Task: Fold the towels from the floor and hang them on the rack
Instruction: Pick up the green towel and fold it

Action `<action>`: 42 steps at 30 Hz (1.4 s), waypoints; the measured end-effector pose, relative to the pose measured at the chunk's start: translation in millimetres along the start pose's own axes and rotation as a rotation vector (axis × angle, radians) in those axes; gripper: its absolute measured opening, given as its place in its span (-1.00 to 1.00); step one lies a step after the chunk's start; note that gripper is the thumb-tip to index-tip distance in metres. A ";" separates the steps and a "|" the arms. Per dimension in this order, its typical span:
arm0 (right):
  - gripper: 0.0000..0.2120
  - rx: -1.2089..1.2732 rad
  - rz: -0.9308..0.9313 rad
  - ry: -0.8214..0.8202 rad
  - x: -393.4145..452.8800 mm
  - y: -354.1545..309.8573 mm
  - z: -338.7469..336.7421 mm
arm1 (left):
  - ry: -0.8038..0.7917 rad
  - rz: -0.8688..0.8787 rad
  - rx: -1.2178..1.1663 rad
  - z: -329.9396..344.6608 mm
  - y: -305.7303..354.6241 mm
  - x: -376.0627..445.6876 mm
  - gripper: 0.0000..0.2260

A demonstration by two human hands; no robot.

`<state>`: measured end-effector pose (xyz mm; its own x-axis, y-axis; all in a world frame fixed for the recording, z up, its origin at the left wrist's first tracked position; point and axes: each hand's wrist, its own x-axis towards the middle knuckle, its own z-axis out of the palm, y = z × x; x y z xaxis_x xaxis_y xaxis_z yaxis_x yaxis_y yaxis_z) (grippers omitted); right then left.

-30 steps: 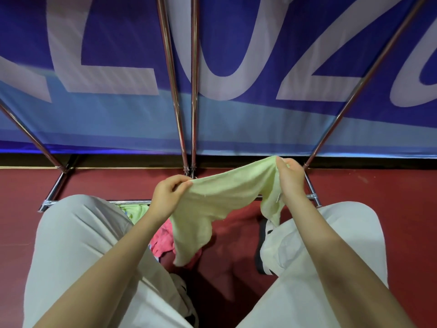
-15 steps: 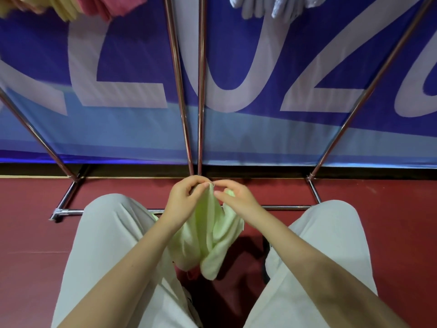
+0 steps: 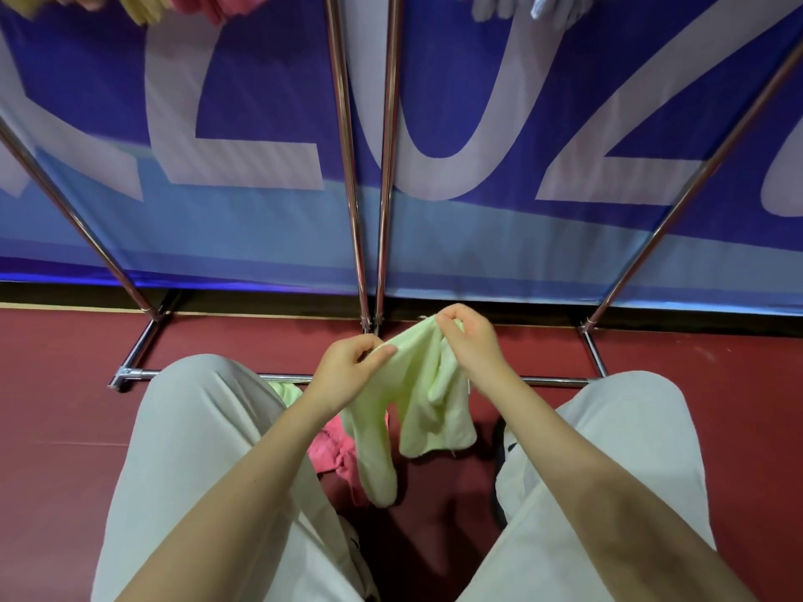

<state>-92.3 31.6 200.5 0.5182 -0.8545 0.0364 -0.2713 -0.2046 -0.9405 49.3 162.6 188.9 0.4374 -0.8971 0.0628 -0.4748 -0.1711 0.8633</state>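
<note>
The soft pale-green cloth towel (image 3: 417, 384) is pinched along its top edge by the left hand (image 3: 347, 371) and, slightly higher, the right hand (image 3: 471, 341); its length hangs downward between both.

Head camera looks down, close over hands (image 3: 413, 362).

Hanging towels (image 3: 226, 6) are cut off at the top edge; a pink towel (image 3: 332, 449) on the floor lies half hidden behind the left arm.

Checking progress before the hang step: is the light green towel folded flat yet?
Not yet. The light green towel hangs bunched in two uneven lobes, pinched by left hand and right hand.
</note>
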 end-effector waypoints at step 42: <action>-0.78 0.383 0.575 0.399 -11.9 43.7 -74.8 | 0.340 -0.529 -0.543 -20.9 -43.4 0.2 -0.77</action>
<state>-170.9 -2.9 184.3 0.0326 -0.8974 -0.4399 -0.0731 0.4368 -0.8966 85.9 178.3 161.9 0.7475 -0.5668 -0.3463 0.2546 -0.2370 0.9375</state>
